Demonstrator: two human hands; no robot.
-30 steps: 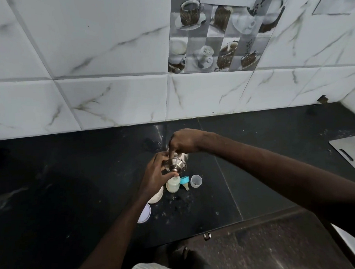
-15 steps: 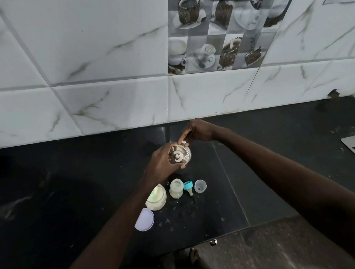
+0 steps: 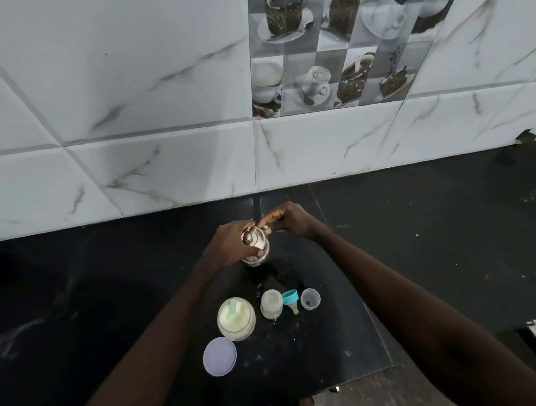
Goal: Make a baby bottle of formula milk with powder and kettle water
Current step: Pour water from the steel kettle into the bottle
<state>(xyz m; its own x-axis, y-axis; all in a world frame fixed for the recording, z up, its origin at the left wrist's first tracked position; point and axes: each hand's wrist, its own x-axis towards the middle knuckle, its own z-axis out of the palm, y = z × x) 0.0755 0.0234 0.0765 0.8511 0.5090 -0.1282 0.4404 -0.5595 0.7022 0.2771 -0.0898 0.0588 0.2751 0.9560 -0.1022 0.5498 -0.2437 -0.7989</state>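
Both hands are up near the back of the black tabletop [image 3: 417, 241], close to the white marble-look wall tiles [image 3: 131, 101]. The left hand [image 3: 228, 246] wraps around the side of a small shiny metal kettle [image 3: 256, 246], its grip closed on the body. The right hand [image 3: 287, 219] comes in from the other side, fingers bunched together and pinching at the kettle's top edge by the lid; exactly what part it has hold of I cannot tell. Whether the kettle rests on the tabletop or hangs just above it is hard to say.

Nearer the front edge, well apart from the kettle, stands the little baby bottle [image 3: 271, 304], open at the top and upright. Just beside it on the right lies its blue ring with the teat [image 3: 290, 300], tipped on its side, and next to that a small clear cap [image 3: 310, 299] stands mouth up. To the left of the bottle sits an open tub of pale powder [image 3: 236, 318], and its round lilac lid [image 3: 219, 356] lies flat in front of it. Flecks are scattered over the tabletop around these things.
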